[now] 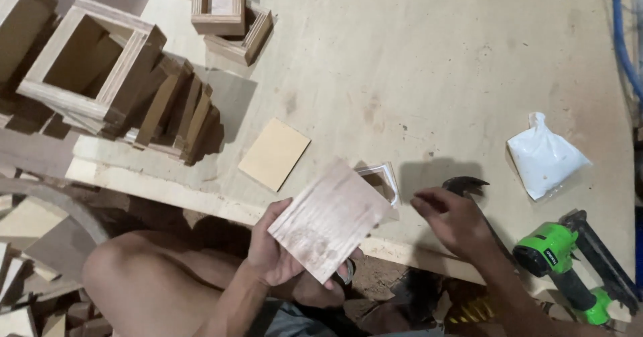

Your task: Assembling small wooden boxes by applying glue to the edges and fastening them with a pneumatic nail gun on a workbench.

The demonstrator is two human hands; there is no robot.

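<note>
Left hand [274, 253]: I see it gripping a square plywood panel [328, 220] by its lower edge — tilted, above the table edge.
Right hand [452, 220]: fingers curled over a dark claw hammer [467, 186] lying on the workbench [429, 62].
Behind the panel: a small white-edged wooden frame [385, 180], mostly hidden.
Nearby: a thin pale square board [274, 153] lying flat; a white plastic bag [544, 156]; a green nail gun [569, 260] at the right edge.
Upper left: open plywood boxes [100, 62] — stacked and leaning.
</note>
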